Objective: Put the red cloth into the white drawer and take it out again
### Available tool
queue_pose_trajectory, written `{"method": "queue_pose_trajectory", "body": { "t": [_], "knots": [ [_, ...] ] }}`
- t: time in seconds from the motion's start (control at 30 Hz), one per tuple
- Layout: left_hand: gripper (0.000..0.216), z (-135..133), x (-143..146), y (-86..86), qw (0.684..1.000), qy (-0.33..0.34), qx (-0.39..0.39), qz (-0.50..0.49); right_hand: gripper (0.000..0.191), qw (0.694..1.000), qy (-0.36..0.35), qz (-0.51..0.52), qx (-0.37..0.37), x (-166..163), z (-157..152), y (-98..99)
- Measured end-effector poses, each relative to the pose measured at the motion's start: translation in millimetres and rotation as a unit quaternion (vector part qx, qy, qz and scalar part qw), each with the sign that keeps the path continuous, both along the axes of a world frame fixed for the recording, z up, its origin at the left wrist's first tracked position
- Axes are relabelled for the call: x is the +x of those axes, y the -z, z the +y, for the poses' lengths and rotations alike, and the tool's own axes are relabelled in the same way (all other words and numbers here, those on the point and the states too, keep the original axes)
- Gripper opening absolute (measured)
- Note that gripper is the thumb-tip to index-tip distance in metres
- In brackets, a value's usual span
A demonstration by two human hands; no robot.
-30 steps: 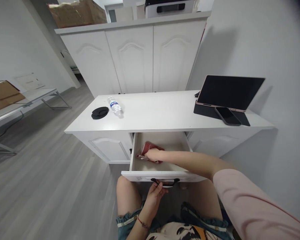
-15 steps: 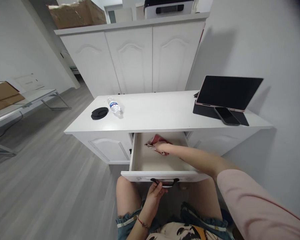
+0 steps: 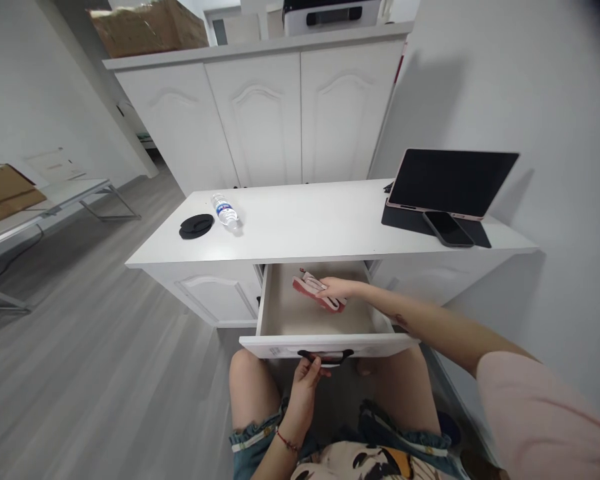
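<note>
right hand: reaches into the open drawer, fingers closed on a red and white folded cloth, palm down on its right end
left hand: below the drawer front, fingers hooked up onto the black handle, gripping it
folded cloth: red with a white or patterned face, small flat bundle, in the back half of the drawer, a bit right of centre; whether it rests on the drawer floor or is raised off it cannot be told
drawer: pulled out from the white cabinet, pale inside, nothing else seen in it
handling guess: cloth looks light and soft, will sag or unfold if pinched at one corner; not fragile, not slippery; best taken across the folded middle with fingers over and thumb under so the layers stay together
worktop: white, above the drawer
water bottle: clear, lying on its side, left part of the worktop
black lid: round, flat, just beside the bottle on its left
tablet: dark screen, propped up on a black stand at the right end, near the wall
phone: dark, face up, lying on the stand in front of the tablet
person: seated or crouched at the drawer, knees under it, pink sleeve on right arm, red string on left wrist
background: tall white cupboards, cardboard box on top, grey wood floor
</note>
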State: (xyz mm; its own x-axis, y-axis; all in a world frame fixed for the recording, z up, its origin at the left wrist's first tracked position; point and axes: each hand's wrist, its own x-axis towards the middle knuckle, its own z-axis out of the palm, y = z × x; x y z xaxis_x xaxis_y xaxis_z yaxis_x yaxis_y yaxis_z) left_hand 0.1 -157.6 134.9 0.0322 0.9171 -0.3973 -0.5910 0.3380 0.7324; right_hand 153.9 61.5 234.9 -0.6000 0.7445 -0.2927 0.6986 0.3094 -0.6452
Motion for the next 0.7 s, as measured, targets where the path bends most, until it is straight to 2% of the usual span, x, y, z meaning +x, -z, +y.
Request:
{"method": "queue_pose_trajectory", "body": {
  "t": [0.1,0.23,0.3,0.4,0.57,0.63,0.7],
  "knots": [
    [0.029,6,0,-0.9,1.0,-0.005,0.0,0.0,0.042,0.996,-0.002,0.083,-0.023,17,-10,-20.0],
    [0.028,15,-1,-6.8,1.0,-0.011,-0.006,0.003,0.047,0.979,0.03,0.2,-0.035,42,-38,-58.7],
    [0.027,21,-1,-10.3,1.0,-0.012,-0.008,0.002,0.047,0.966,0.092,0.24,-0.031,56,-56,-78.7],
    [0.027,30,0,-13.9,1.0,-0.008,-0.002,-0.002,0.044,0.927,0.226,0.298,-0.011,79,-84,-102.3],
    [0.029,50,1,-14.9,1.0,-0.016,0.003,-0.003,0.036,0.843,0.364,0.393,0.049,120,-122,-118.9],
    [0.03,58,1,-14.8,1.0,-0.016,0.004,0.0,0.03,0.827,0.394,0.392,0.086,135,-136,-120.8],
    [0.032,66,2,-15.3,1.0,-0.017,0.003,0.001,0.027,0.826,0.41,0.359,0.146,146,-149,-122.4]
  ]
}}
